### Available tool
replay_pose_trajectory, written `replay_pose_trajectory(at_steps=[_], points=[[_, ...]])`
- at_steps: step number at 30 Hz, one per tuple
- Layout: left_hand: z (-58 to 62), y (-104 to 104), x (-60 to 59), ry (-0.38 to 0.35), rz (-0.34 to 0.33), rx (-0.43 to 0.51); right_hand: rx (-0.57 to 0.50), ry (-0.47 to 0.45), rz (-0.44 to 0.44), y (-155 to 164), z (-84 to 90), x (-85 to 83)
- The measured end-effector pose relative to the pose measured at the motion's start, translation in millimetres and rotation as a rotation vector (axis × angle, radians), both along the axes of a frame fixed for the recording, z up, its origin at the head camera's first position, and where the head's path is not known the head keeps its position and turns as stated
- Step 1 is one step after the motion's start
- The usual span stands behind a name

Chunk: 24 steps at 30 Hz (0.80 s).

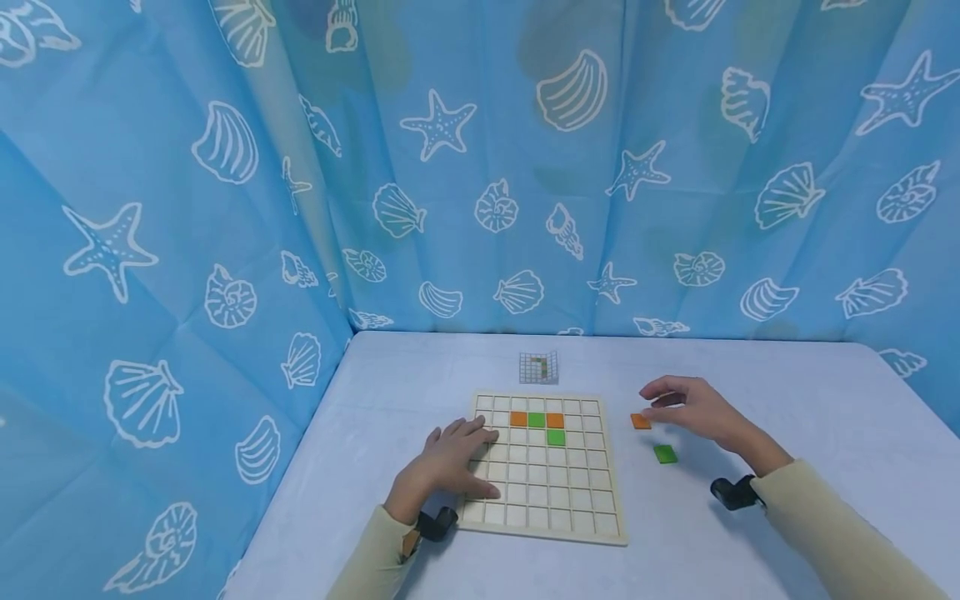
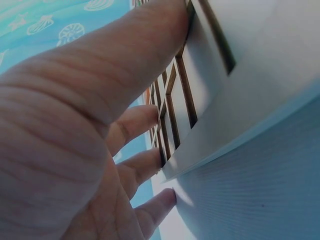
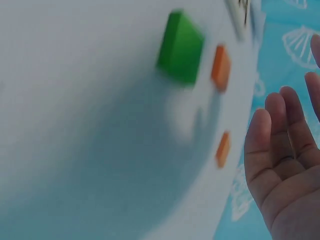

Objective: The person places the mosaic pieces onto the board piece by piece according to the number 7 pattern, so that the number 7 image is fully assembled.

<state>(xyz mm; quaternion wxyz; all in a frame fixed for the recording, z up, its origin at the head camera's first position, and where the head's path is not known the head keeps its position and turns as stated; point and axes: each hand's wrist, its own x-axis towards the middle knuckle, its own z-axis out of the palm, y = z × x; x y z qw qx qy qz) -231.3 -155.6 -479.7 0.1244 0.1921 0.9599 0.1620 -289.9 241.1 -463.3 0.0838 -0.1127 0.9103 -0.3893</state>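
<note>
My left hand (image 1: 450,462) rests spread along the left side of a pale wooden grid board (image 1: 536,531); in the left wrist view its thumb (image 2: 115,55) and fingertips touch the board's face and edge. An orange, a green and another orange tile (image 1: 555,419) form a row near the board's far side, with a green tile (image 1: 556,437) below the right one. My right hand (image 1: 693,408), fingers loosely bent, hovers over an orange tile (image 1: 641,421) on the table. A green tile (image 1: 665,454) lies nearer. The right wrist view shows a second loose orange tile (image 3: 223,149), hidden by the hand in the head view.
A small card with a printed coloured grid (image 1: 538,367) lies beyond the board. The white-covered table (image 1: 420,367) meets a blue shell-patterned curtain (image 1: 480,167) at the back and left. Each wrist carries a small black camera (image 1: 733,492).
</note>
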Motion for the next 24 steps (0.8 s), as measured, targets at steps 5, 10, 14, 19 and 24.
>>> replay_pose_trajectory(at_steps=[5,10,14,19,24], points=[[1.1,0.8,-0.2,-0.003,-0.002,0.009,-0.004,-0.03,-0.059,21.7,-11.2,-8.6],[1.2,1.8,-1.1,0.0,-0.008,0.01,-0.007,-0.084,-0.137,36.5,-18.2,-20.5],[-0.1,2.6,-1.9,-0.001,-0.011,0.009,0.024,-0.121,-0.141,42.8,-22.3,-29.3],[-0.6,2.9,-2.5,-0.013,-0.01,0.012,0.029,-0.173,-0.144,43.9,-27.1,-40.1],[2.2,0.8,-0.9,-0.02,0.007,0.008,0.04,-0.228,-0.155,36.6,-32.0,-50.7]])
